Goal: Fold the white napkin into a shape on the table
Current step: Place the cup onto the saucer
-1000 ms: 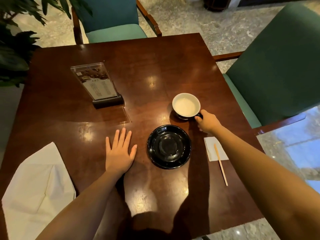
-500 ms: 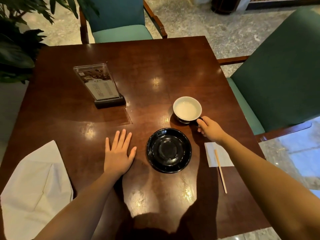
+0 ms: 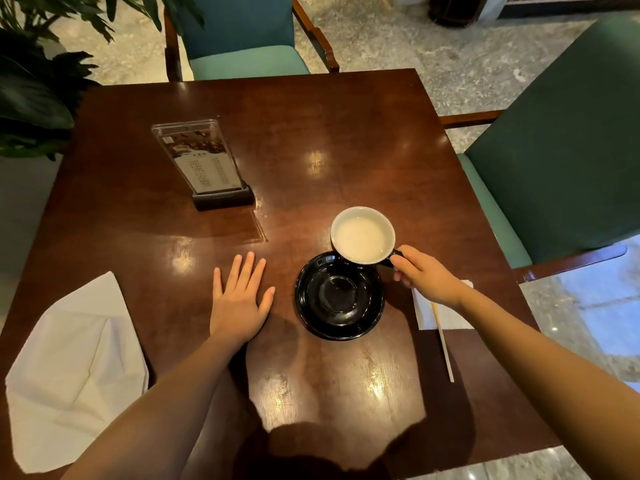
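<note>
A: So, how far along is the folding?

B: Not begun, I'd judge. The white napkin (image 3: 74, 372) lies at the near left corner of the table (image 3: 311, 133), well apart from both hands and touched by neither.

A: And the hands?

B: The left hand (image 3: 239, 299) lies flat on the wood with its fingers straight and spread, holding nothing, just left of the black saucer (image 3: 339, 296). The right hand (image 3: 426, 277) pinches the dark handle of the cup (image 3: 362, 235). The cup is over the saucer's far rim, but I cannot tell whether it hangs above the rim or rests on it.

A: So what's the step?

B: It looks like tidying up, with the cup going onto its saucer. Next the cup needs seating level in the saucer's round well. After that the right hand can let go and the napkin can come to the bare wood in front.

A: What about materials?

B: The napkin is limp and creased, with a point at its far end and a ridge through its middle. It will likely want smoothing flat first. The table is glossy dark wood that mirrors the lights. The saucer is shiny, round and black, and the cup is white inside. A thin wooden stirrer (image 3: 442, 341) lies across a small paper napkin (image 3: 446, 306) by the right wrist. A clear menu stand (image 3: 204, 164) sits on a dark base further back.
</note>
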The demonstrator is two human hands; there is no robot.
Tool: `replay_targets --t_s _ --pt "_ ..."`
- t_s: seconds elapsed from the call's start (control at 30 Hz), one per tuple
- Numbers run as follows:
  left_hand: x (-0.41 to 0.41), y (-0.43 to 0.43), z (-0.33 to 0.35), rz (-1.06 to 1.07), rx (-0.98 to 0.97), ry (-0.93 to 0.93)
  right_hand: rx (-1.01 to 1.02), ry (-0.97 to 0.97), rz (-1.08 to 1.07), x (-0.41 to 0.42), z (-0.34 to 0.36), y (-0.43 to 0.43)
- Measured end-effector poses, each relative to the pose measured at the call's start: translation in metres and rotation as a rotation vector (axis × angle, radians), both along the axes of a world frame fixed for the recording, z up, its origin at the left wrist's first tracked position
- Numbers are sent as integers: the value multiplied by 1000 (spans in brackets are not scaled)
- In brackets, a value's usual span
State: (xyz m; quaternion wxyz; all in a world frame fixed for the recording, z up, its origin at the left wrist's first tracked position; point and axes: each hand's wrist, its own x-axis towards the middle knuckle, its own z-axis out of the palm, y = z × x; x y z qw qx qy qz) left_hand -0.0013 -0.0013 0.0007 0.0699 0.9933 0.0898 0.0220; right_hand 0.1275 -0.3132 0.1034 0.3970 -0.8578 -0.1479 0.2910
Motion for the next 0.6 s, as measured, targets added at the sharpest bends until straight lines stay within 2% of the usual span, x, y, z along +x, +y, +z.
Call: replay_targets --t_s 0.33,0.6 --pt "0 0 -3 10 15 21 32 125 187 -25 -1 5" --pt "0 0 -2 4 14 -5 -16 123 278 -27 -5 6"
